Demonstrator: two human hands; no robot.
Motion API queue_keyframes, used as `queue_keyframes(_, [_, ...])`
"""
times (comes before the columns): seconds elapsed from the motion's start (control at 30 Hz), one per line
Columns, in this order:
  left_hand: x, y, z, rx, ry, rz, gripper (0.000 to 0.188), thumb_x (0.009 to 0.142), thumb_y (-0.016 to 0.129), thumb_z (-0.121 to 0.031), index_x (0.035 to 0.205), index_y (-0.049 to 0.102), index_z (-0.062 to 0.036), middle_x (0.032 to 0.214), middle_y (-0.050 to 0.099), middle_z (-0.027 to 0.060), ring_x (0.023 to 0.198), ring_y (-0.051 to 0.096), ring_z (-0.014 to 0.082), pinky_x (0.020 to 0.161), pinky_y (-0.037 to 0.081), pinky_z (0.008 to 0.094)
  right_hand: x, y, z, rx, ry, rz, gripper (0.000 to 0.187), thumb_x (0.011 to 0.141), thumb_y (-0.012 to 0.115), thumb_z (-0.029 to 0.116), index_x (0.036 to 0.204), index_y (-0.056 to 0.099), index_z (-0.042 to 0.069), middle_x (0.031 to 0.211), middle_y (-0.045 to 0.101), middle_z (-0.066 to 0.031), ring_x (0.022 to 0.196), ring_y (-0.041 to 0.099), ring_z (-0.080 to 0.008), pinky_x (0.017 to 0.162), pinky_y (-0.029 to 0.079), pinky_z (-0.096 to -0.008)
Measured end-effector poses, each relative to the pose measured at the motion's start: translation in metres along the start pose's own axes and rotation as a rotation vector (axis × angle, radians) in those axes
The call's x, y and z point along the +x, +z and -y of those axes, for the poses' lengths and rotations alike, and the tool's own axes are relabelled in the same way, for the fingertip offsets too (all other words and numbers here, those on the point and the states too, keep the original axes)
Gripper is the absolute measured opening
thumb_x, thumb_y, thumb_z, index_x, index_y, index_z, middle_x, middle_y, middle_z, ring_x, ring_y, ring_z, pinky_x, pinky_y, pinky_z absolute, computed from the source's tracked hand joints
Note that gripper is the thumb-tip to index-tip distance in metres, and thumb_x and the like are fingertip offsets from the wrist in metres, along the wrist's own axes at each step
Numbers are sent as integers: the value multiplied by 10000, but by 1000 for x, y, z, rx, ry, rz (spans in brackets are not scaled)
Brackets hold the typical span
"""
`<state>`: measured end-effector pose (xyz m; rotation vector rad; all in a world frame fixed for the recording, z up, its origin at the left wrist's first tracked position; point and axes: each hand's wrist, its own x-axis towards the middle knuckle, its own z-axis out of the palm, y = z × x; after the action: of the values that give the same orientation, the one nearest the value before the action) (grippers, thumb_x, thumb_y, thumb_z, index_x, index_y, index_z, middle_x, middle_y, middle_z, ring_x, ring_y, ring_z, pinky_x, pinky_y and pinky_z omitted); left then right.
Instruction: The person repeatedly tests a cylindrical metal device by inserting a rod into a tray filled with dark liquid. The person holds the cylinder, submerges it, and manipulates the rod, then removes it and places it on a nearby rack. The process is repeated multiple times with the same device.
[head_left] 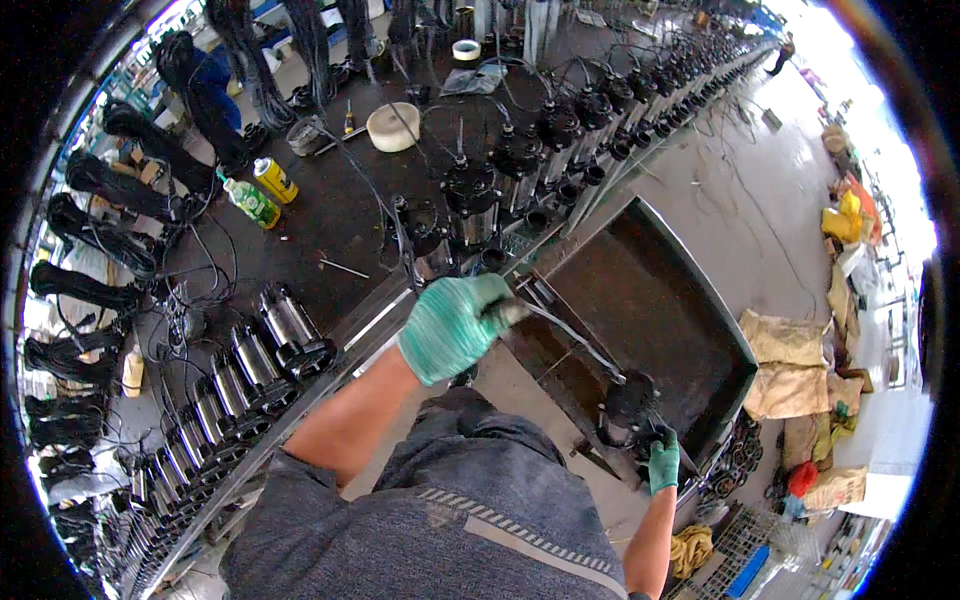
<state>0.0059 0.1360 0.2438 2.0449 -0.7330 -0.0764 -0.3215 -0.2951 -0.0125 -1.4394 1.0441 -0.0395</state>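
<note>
on the dark workbench (310,240), 1 green-labelled bottle (257,207) stands just beside 1 yellow can (276,180). 1 wide cream roll (393,127) lies to the right of these items; 1 smaller white roll (466,50) lies farther back. 1 thin metal rod (345,267) lies nearer the front edge. black cable bundles (105,235) line the left side. on the grey floor (690,165), at right: tan sacks (785,385), 1 yellow bag (843,222), 1 red bundle (802,479). at lower right: 1 yellow cloth (691,551) near 1 blue strip (748,572).
</note>
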Motion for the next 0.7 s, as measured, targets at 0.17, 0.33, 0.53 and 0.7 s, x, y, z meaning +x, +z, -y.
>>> queue_keyframes(0.17, [-22, -19, 59, -83, -358, -89, 245, 969, 685, -250, 928, 699, -8, 773, 656, 224, 674, 638, 382, 625, 494, 422, -16, 67, 99, -330, -355, 216, 399, 838, 513, -66, 1187, 678, 35, 1040, 728, -112, 963, 678, -192, 870, 544, -336])
queue_keyframes(0.33, [-63, -26, 149, -18, -468, -433, 337, 979, 686, -306, 921, 709, 25, 691, 632, 126, 638, 595, 204, 616, 475, 378, -33, 145, 179, -972, -681, 340, 243, 821, 627, 43, 1044, 722, 40, 1028, 713, -195, 938, 698, -370, 836, 551, -409])
queue_keyframes(0.53, [-78, -127, 196, -415, -933, -830, 301, 989, 689, -328, 1010, 750, -34, 696, 596, -18, 608, 478, 96, 549, 396, 328, -55, 273, 211, -868, -650, 572, 227, 799, 695, 147, 995, 732, 38, 952, 674, -195, 883, 669, -391, 787, 537, -437])
queue_keyframes(0.7, [-76, -227, 239, -108, -644, -915, 316, 990, 678, -277, 1091, 730, 18, 849, 695, 48, 766, 593, 142, 709, 476, 329, -63, 413, 190, -703, -722, 726, 137, 930, 680, 115, 923, 692, -21, 826, 644, -98, 598, 559, -143, 539, 452, -324])
